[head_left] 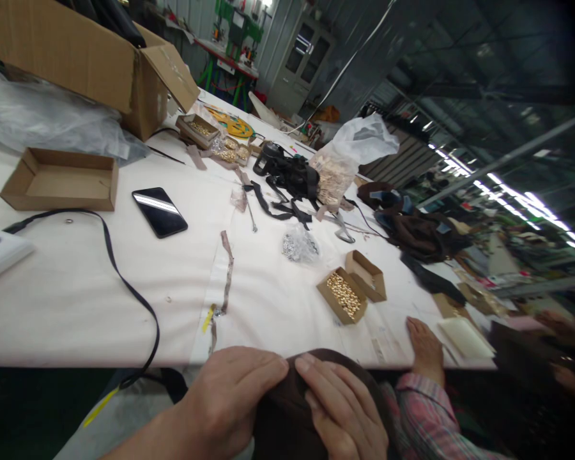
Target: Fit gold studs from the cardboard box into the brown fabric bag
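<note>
At the table's front edge, both my hands are on a dark brown fabric piece (328, 358) with a rounded top. My left hand (225, 399) has its thumb and fingers closed on the left side of the cloth. Across from it, my right hand (347, 406) presses its bent fingers together on the fabric, fingertips close to the left ones. The lower part of the piece is dark and partly hidden by my hands, so its exact kind does not show.
A co-worker's hand (424, 345) rests on the table edge to the right. Small boxes with gold-coloured metal pieces (345, 297), a bag of silver pieces (299, 246), a phone (160, 212), an open cardboard tray (67, 182) and a black strap (119, 268) lie around the white table (263, 294).
</note>
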`<state>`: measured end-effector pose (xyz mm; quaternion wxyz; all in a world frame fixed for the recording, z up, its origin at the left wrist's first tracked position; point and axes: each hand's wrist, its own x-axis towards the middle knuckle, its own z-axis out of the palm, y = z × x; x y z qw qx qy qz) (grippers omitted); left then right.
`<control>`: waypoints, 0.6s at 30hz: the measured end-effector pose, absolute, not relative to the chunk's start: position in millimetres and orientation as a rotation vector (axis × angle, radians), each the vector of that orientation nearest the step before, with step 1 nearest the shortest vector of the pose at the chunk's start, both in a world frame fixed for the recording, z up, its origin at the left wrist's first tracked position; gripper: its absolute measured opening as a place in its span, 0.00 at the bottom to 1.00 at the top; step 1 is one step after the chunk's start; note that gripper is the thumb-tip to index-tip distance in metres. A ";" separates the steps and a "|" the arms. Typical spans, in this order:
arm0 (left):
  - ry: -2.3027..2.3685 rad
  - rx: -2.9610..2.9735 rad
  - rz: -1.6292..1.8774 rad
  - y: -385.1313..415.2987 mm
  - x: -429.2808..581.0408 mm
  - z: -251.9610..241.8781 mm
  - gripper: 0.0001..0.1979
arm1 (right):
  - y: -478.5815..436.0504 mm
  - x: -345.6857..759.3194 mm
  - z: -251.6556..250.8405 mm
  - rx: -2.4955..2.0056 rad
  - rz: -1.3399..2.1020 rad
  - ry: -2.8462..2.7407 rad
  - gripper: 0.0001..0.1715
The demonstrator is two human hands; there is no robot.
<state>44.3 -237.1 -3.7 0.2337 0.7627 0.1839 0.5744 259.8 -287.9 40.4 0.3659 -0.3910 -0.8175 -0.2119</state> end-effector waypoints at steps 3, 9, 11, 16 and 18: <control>0.514 2.208 1.574 -238.4 44.0 5.5 0.17 | -288.7 261.7 42.6 -0.982 -0.521 -2.067 0.13; 0.537 2.315 1.582 -240.4 47.8 13.7 0.15 | -295.7 266.7 51.9 -1.070 -0.509 -2.065 0.13; 0.523 2.329 1.585 -241.4 49.3 12.9 0.14 | -299.3 263.4 55.2 -1.086 -0.493 -2.045 0.13; 0.536 2.398 1.537 -246.5 49.3 13.0 0.13 | -310.1 256.5 64.4 -1.154 -0.524 -2.025 0.12; 0.544 2.426 1.536 -246.8 49.3 16.5 0.11 | -315.0 257.9 67.5 -1.174 -0.583 -2.018 0.12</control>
